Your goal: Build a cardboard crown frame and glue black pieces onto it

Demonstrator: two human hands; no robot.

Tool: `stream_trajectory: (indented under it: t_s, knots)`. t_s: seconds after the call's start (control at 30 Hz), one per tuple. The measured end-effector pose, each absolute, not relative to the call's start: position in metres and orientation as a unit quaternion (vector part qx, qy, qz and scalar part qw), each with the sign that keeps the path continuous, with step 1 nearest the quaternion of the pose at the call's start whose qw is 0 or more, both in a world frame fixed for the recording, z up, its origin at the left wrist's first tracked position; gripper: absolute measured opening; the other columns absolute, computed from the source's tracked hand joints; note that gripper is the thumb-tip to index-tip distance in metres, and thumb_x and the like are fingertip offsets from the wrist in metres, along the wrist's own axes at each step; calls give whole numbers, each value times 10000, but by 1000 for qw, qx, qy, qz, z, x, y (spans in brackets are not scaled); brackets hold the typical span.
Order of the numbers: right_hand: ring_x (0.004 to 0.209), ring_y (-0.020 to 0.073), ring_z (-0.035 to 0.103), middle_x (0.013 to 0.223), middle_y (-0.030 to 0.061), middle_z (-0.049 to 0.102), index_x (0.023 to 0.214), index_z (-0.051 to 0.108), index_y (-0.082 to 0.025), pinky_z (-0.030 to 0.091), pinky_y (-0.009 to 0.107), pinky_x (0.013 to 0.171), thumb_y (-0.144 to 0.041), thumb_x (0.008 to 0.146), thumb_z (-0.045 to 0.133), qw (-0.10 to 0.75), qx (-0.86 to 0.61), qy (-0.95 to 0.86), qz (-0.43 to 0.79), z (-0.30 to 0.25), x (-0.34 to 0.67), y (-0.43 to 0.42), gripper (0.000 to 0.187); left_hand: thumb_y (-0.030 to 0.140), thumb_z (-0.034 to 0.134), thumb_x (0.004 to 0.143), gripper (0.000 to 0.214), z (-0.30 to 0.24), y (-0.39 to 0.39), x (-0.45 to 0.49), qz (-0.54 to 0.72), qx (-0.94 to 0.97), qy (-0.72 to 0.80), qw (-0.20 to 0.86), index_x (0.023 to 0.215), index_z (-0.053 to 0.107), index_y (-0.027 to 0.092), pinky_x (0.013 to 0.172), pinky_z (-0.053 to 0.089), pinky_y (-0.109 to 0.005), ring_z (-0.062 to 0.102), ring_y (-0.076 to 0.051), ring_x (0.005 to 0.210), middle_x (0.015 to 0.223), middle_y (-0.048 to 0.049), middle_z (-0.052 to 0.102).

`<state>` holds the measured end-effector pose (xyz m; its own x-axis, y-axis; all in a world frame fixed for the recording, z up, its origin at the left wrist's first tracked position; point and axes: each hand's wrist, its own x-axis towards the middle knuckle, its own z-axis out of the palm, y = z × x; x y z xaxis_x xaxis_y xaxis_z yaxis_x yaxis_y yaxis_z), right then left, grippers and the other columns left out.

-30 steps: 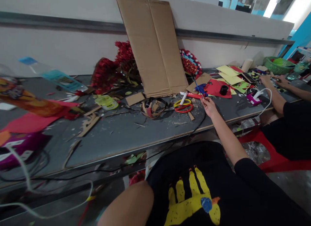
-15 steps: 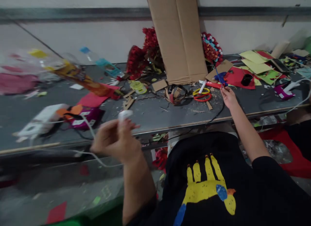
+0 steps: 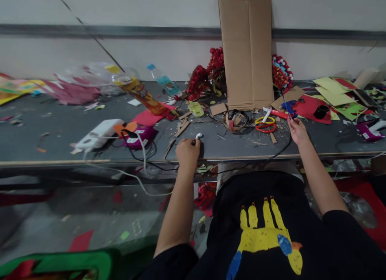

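Observation:
My left hand (image 3: 187,151) is closed just above the front of the dark grey table (image 3: 241,141). Between its fingertips is a small white piece shaped like an earbud (image 3: 198,135). My right hand (image 3: 298,131) pinches the lower end of a thin blue stick (image 3: 285,102) near the table's front edge. The stick rises toward a round decoration (image 3: 282,73) edged with pompoms; whether they are joined I cannot tell. Left of my right hand lie red-and-yellow-handled scissors (image 3: 265,127), a red tool (image 3: 282,113) and a white marker-like piece (image 3: 266,115).
A tall cardboard sheet (image 3: 247,51) leans on the wall beside red tinsel (image 3: 215,63). Leftward are an orange-labelled bottle (image 3: 141,97), a smaller blue-labelled bottle (image 3: 165,82), a white power strip (image 3: 98,133) and a purple box (image 3: 141,136). Coloured paper (image 3: 331,91) is at right; cables trail along the front edge.
My left hand has moved right and forward, bringing the white piece low over the table. My right hand keeps its pinch on the blue stick. The camera view has turned left.

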<state>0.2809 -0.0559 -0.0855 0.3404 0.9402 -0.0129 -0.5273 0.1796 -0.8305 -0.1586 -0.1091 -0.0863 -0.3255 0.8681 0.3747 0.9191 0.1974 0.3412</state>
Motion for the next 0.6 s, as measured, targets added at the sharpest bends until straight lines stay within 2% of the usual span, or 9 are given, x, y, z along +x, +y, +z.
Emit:
stream_trajectory:
  t_s: [0.23, 0.4, 0.6]
  knots:
    - [847, 89, 693, 781, -51, 709, 731, 553, -235, 513, 277, 966, -123, 660, 728, 702, -423, -299, 489, -88, 282, -57, 220, 337, 421, 840, 336, -77, -98, -137, -363, -554, -747, 62, 835, 694, 142, 709, 406, -314, 572, -226, 762, 807, -120, 644]
    - [849, 98, 691, 808, -41, 708, 770, 595, -238, 500, 307, 981, -161, 630, 747, 691, -428, -322, 484, -85, 281, -60, 221, 340, 477, 836, 272, -58, -79, -82, -416, -628, -655, -61, 842, 679, 159, 724, 421, -284, 574, -185, 744, 829, -87, 657]
    - [762, 122, 677, 784, -18, 708, 877, 662, -223, 536, 342, 883, -257, 520, 818, 650, -458, -388, 466, -83, 273, -66, 391, 360, 599, 776, 249, -65, -67, -54, -428, -636, -615, -186, 925, 667, 173, 678, 423, -263, 583, -165, 720, 813, -54, 671]
